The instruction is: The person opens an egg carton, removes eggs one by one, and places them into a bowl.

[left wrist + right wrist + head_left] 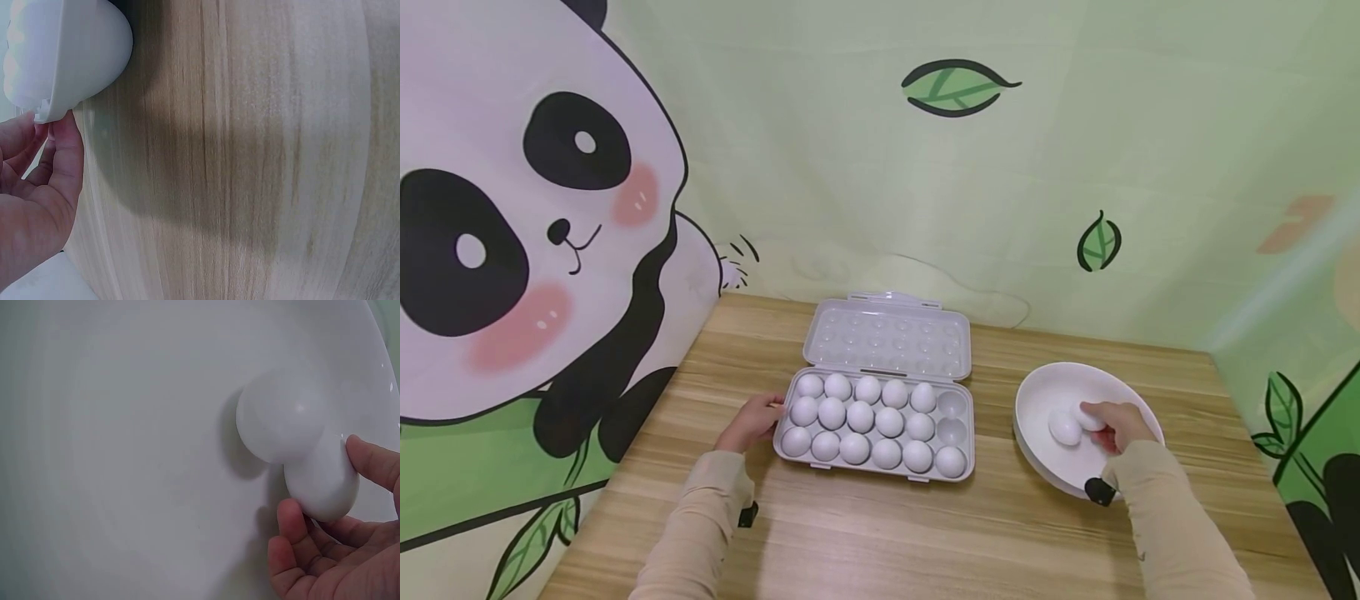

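My left hand point(754, 423) pinches the left end of a plastic egg box point(874, 475), thumb and fingers at its rim point(57, 114). White eggs point(860, 416) sit in its rows; two cups point(951, 431) in the right column, back and middle, hold none. The lid point(891, 337) lies folded back behind it. Inside a white bowl point(1043, 392) on the right, my right hand point(1123, 427) pinches an egg point(322, 481) between thumb and fingers. Another egg point(278, 415) lies right against it in the bowl.
Both the box and the bowl stand on a wood-grain table point(880, 542). A pale green backdrop point(820, 167) with a printed panda point(550, 208) and leaves rises behind the table. Wood surface separates the box from the bowl.
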`<state>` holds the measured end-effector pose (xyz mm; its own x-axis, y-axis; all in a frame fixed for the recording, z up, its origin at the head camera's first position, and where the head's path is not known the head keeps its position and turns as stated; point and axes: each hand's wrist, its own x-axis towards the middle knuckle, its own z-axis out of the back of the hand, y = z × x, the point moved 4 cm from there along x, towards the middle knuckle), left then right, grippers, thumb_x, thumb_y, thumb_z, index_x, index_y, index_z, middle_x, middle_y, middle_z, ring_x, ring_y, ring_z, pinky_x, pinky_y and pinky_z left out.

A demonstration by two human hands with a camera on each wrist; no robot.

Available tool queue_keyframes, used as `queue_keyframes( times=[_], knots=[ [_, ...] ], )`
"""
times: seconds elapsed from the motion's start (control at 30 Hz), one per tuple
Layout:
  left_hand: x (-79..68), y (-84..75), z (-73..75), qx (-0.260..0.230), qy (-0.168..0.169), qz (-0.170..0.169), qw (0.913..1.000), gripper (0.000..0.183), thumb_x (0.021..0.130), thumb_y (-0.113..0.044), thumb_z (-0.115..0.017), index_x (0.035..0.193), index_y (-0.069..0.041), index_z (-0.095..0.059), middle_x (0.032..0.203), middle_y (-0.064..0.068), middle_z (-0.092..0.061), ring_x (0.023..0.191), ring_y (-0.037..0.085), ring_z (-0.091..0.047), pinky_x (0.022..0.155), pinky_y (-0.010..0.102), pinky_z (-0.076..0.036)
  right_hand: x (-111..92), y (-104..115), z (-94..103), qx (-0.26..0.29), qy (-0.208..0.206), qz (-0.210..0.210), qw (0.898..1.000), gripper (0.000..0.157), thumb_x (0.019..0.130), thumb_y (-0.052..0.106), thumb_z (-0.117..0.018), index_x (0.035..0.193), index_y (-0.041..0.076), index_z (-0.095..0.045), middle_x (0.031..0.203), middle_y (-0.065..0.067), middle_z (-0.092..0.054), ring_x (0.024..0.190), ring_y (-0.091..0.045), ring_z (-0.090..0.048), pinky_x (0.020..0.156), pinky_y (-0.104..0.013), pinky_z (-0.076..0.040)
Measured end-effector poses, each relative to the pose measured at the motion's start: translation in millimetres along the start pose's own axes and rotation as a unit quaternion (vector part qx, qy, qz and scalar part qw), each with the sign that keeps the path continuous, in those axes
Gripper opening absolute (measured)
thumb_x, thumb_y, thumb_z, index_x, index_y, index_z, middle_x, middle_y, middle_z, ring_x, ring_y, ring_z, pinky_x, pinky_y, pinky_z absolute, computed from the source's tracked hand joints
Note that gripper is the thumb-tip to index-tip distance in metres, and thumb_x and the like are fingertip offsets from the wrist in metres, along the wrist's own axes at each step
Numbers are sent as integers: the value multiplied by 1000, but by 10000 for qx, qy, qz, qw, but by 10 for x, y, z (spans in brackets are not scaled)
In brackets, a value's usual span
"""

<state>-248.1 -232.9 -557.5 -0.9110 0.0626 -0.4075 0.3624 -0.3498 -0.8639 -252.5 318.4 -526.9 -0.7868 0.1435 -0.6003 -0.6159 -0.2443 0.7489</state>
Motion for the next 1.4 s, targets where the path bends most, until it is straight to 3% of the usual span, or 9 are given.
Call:
queue_keyframes(
  times=[0.17,0.3,0.43,0.67,0.8,0.93,1.17,1.3,1.4],
  knots=[
    [123,130,24,-127,73,-157,9998,35,90,-8,-40,120,11,-42,97,17,-52,82,19,-55,70,35,-49,55,-53,36,-3,69,-175,9998,20,77,33,-62,69,15,-57,52,4,-55,49,-7,-50,51,-21,-40],
    [424,437,83,-390,278,-419,9980,34,89,-15,-47,117,5,-47,93,13,-54,78,17,-56,66,34,-50,128,-116,64,-43,163,-107,9998,24,75,37,-64,71,15,-58,51,5,-53,50,-8,-50,52,-23,-41],
    [433,476,91,-357,260,-410,9982,33,91,-11,-43,119,5,-46,98,15,-54,82,20,-56,70,35,-50,308,-251,116,-36,167,-99,9998,26,76,40,-63,78,14,-58,54,5,-54,54,-11,-53,54,-27,-42],
    [1096,1127,205,-535,441,-604,9958,31,90,-22,-48,112,-1,-51,91,9,-57,76,19,-58,62,35,-50,517,-403,164,-23,199,-267,9994,34,73,42,-66,85,12,-57,58,1,-56,53,-13,-52,52,-28,-43],
    [1268,1312,229,-529,465,-610,9957,34,90,-23,-48,115,-1,-50,93,10,-57,78,21,-59,63,37,-51,411,-341,137,-116,232,-378,9989,29,77,38,-64,80,11,-56,56,0,-55,52,-13,-52,52,-28,-45],
    [1031,1054,181,-481,454,-649,9957,30,88,-19,-50,112,-1,-52,89,8,-58,74,17,-58,60,34,-50,142,-198,60,-152,201,-473,9986,29,77,36,-62,81,9,-54,56,0,-53,52,-12,-51,53,-27,-47],
    [33,11,2,138,69,-94,9998,36,90,-4,-35,120,15,-38,102,24,-52,83,20,-55,70,33,-49,-146,-54,-10,65,47,-677,9977,36,79,30,-60,97,1,-45,61,-3,-51,54,-13,-51,56,-26,-47],
    [-29,-56,3,61,28,-56,10000,35,90,-3,-35,119,14,-40,103,23,-52,83,20,-54,71,33,-49,-155,-39,12,-5,70,-622,9980,44,81,28,-59,107,-2,-41,66,-5,-50,56,-14,-52,58,-26,-49],
    [247,239,59,-254,133,-368,9989,33,88,-9,-43,117,7,-47,99,17,-55,81,17,-56,68,33,-50,-152,-19,33,-80,32,-605,9981,52,81,28,-58,118,-3,-37,73,-7,-50,59,-15,-52,60,-26,-49]
  ],
)
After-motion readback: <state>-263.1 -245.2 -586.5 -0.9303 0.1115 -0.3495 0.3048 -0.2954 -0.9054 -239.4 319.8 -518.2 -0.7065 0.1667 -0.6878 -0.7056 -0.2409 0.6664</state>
